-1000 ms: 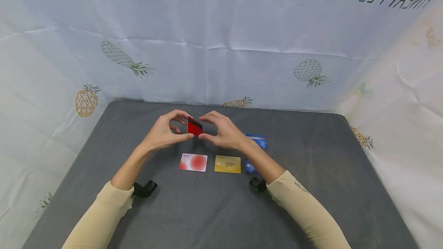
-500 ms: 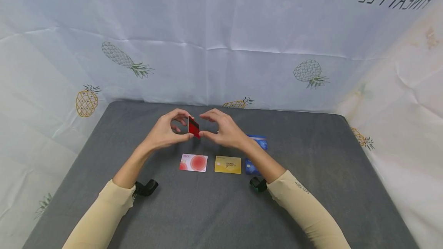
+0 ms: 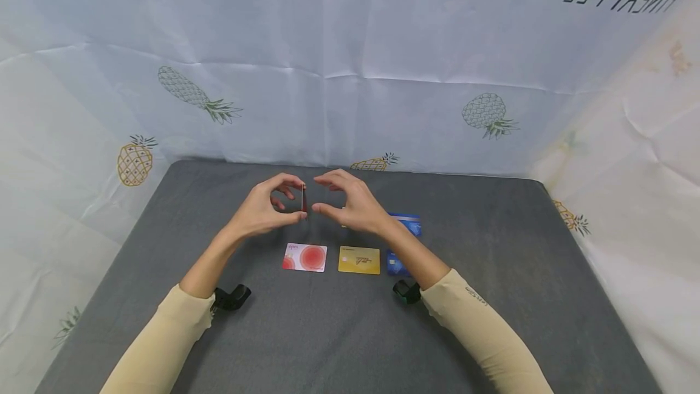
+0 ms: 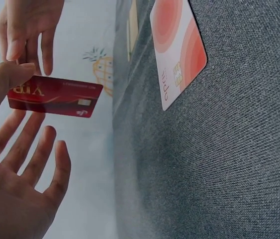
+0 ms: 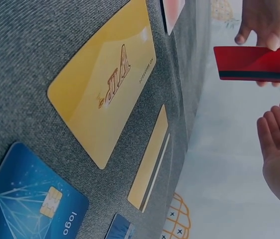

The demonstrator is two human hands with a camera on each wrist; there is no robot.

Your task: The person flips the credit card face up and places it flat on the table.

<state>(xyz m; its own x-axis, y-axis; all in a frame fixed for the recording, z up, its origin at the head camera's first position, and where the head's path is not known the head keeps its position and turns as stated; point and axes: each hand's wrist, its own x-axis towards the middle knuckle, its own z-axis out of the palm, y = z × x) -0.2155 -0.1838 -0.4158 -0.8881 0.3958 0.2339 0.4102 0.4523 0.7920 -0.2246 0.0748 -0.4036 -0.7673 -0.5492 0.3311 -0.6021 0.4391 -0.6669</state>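
Note:
My left hand [image 3: 262, 205] holds a red bank card [image 4: 55, 97] upright between thumb and fingers, above the far part of the table. The head view shows the card nearly edge-on. Its VIP face with a chip appears in the left wrist view, its dark stripe in the right wrist view. My right hand [image 3: 352, 202] hovers just right of the card, thumb and fingers curved and apart, holding nothing. Nearer on the table lie a white card with red circles [image 3: 305, 257] and a gold VIP card [image 3: 358, 260].
A blue card with a chip [image 5: 38, 199] lies right of the gold card, partly under the right forearm. Behind it is another blue card [image 3: 409, 224]. A second gold card [image 5: 149, 159], stripe up, lies mostly hidden by my right hand in the head view. Grey cloth [image 3: 328, 333] covers the table.
The red card has turned from showing its striped face to nearly edge-on in the head view. My right hand has drawn slightly away from it.

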